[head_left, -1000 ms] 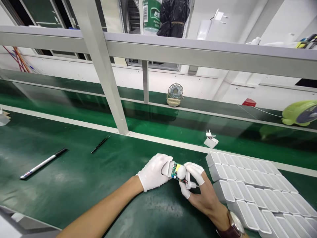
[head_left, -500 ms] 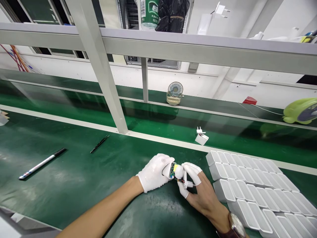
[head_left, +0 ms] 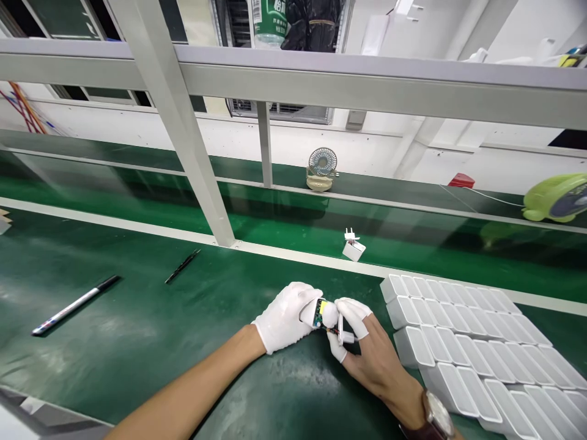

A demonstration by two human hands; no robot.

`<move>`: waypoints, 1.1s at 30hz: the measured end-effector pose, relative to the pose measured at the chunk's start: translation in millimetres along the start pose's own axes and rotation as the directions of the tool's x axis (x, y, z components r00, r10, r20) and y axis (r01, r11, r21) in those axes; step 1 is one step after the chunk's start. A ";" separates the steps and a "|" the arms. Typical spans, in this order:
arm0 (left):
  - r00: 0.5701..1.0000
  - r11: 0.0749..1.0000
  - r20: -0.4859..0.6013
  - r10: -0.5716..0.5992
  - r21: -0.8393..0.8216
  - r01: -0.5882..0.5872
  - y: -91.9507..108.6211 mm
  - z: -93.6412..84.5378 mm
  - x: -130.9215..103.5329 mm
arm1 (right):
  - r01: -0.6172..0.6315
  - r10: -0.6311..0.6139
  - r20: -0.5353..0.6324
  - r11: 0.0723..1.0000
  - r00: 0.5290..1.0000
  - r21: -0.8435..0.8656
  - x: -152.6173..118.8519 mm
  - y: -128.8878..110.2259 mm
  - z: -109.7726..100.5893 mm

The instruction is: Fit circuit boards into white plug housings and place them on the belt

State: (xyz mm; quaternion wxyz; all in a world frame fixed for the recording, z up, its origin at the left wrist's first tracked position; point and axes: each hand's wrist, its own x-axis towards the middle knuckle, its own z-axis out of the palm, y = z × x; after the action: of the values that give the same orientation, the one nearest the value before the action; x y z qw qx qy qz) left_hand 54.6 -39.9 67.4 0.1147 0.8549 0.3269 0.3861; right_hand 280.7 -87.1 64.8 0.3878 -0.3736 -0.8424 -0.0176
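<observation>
White-gloved left hand, right hand pinching charger part.

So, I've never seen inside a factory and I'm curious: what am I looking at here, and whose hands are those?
The camera sits on a worker's head, looking down at their own hands over a green workbench. The left hand, in a white glove, and the right hand, with white fingertip covers, together hold a small white charger shell with a circuit board showing. To the right lie rows of empty white shells. A marker pen and a thin black tool lie to the left. Behind, one finished charger sits on the belt.
</observation>
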 end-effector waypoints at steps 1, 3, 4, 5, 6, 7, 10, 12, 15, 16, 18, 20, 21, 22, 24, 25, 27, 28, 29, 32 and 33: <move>1.000 1.000 -0.004 0.007 -0.001 -0.007 -0.3 0.1 0.1 | 0.006 -0.006 -0.003 1.000 1.000 0.003 0.7 -0.2 -0.3; 1.000 1.000 -0.008 0.014 -0.007 -0.014 -1.4 0.7 -0.2 | 0.019 -0.019 -0.011 1.000 1.000 0.009 2.1 -0.7 -1.1; 1.000 1.000 -0.009 0.016 -0.011 -0.016 -2.1 1.0 -0.5 | 0.025 -0.025 -0.016 1.000 1.000 0.012 2.8 -1.0 -1.5; 1.000 1.000 -0.008 0.017 -0.014 -0.017 -2.6 1.3 -0.7 | 0.030 -0.030 -0.017 0.999 0.999 0.015 3.5 -1.3 -1.9; 1.000 1.000 -0.008 0.017 -0.018 -0.017 -3.1 1.5 -0.8 | 0.034 -0.034 -0.017 0.999 0.999 0.018 4.0 -1.5 -2.3; 1.000 1.000 -0.006 0.016 -0.022 -0.016 -3.4 1.6 -0.7 | 0.038 -0.038 -0.015 0.999 0.999 0.021 4.5 -1.7 -2.7; 1.000 0.999 -0.001 0.012 -0.032 -0.012 -3.9 2.0 -0.5 | 0.044 -0.044 -0.013 0.999 0.999 0.024 5.1 -1.8 -3.5; 1.000 0.999 0.003 0.016 -0.035 -0.016 -4.1 2.6 -0.8 | 0.042 -0.041 -0.015 0.999 0.999 0.024 4.9 -1.4 -3.5; 1.000 0.999 0.009 0.022 -0.035 -0.022 -4.5 4.1 -2.0 | 0.038 -0.037 -0.006 0.999 0.999 0.033 3.0 -0.1 -1.9; 1.000 0.999 0.013 0.023 -0.036 -0.022 -4.5 4.7 -2.4 | 0.037 -0.037 0.002 0.999 0.999 0.036 2.0 0.5 -1.0; 1.000 0.999 0.019 0.018 -0.040 -0.017 -3.8 5.6 -2.7 | 0.033 -0.034 0.011 0.999 0.999 0.037 -0.5 2.1 1.3; 1.000 0.999 0.021 0.011 -0.045 -0.010 -2.4 6.3 -2.5 | 0.025 -0.026 0.016 0.999 1.000 0.041 -3.2 3.8 3.9; 1.000 0.999 0.020 0.009 -0.049 -0.008 -1.5 6.6 -2.4 | 0.017 -0.018 0.022 0.999 1.000 0.049 -4.6 4.5 5.1; 1.000 0.998 0.019 0.006 -0.056 -0.005 -0.4 7.0 -2.6 | 0.008 -0.010 0.029 0.998 1.000 0.061 -5.8 5.1 6.1; 0.999 0.997 0.039 -0.012 -0.078 0.015 1.8 7.8 -4.1 | -0.015 0.011 0.041 0.996 0.999 0.088 -7.4 5.1 7.6; 0.997 0.995 0.064 -0.038 -0.091 0.044 3.0 8.1 -5.3 | -0.031 0.027 0.040 0.994 0.999 0.103 -7.6 4.4 7.8; 0.982 0.984 0.139 -0.129 -0.104 0.144 5.9 7.7 -7.5 | -0.088 0.087 0.017 0.986 0.996 0.142 -6.6 1.7 7.3; 0.965 0.975 0.192 -0.177 -0.103 0.199 7.7 6.6 -7.9 | -0.130 0.131 0.004 0.977 0.991 0.168 -5.4 0.0 6.6; 0.943 0.961 0.242 -0.229 -0.100 0.259 9.8 4.8 -7.5 | -0.176 0.180 -0.002 0.964 0.984 0.197 -4.0 -1.8 5.6; 0.854 0.885 0.351 -0.383 -0.126 0.449 16.5 -4.0 -1.2 | -0.278 0.289 0.006 0.918 0.957 0.282 0.3 -5.2 2.7; 0.833 0.859 0.375 -0.408 -0.153 0.489 18.2 -7.4 2.0 | -0.293 0.305 0.009 0.907 0.952 0.304 1.2 -5.3 2.3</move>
State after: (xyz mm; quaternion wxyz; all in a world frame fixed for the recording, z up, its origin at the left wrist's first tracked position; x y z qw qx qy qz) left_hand 58.7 -52.9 81.7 0.3590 0.7850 0.4460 0.2366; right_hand 275.3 -89.5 65.4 0.4547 -0.4344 -0.7602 0.1634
